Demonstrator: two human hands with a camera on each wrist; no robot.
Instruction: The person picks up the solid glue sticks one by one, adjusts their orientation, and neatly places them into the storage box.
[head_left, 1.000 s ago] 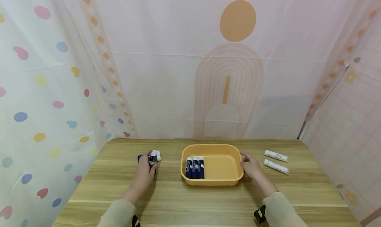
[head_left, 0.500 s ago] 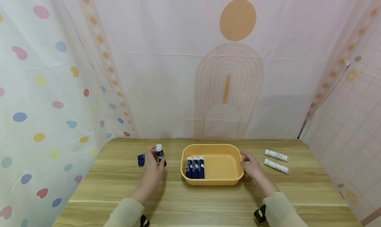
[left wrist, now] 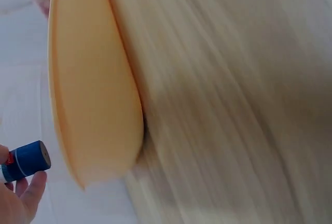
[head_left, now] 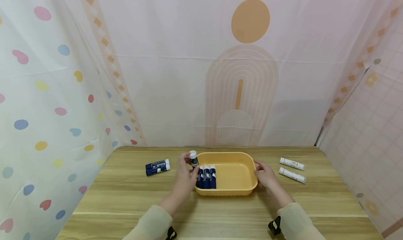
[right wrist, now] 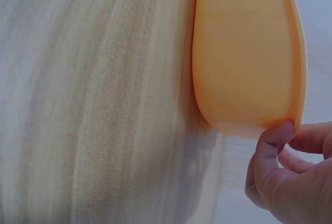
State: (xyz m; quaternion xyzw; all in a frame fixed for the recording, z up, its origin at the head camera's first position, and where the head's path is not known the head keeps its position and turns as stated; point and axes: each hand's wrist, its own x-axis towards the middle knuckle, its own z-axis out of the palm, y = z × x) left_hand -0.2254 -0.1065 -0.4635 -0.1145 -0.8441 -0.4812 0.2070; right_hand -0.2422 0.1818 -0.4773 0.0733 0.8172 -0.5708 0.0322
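Note:
My left hand [head_left: 183,177] pinches a blue glue stick [head_left: 193,158] with a white cap, tilted above the left end of a yellow plastic basket [head_left: 231,192]. In the left wrist view the glue stick's blue base [left wrist: 32,157] shows between the fingers, beside the basket wall [left wrist: 93,79]. Inside the basket, at its left end, several blue glue sticks [head_left: 206,178] lie side by side, partly behind my left hand. My right hand [head_left: 267,176] grips the basket's right rim between thumb and fingers; the right wrist view shows this hand [right wrist: 285,175] at the rim's corner.
Two more blue glue sticks [head_left: 157,167] lie together on the wooden table [head_left: 126,198] at the left. To the right of the basket lie two white tubes [head_left: 292,175] with clear ends. A patterned curtain [head_left: 176,93] hangs behind the table.
My left hand has lifted a blue glue stick from the group at the left and carried it rightward to the basket. My right hand stays on the rim.

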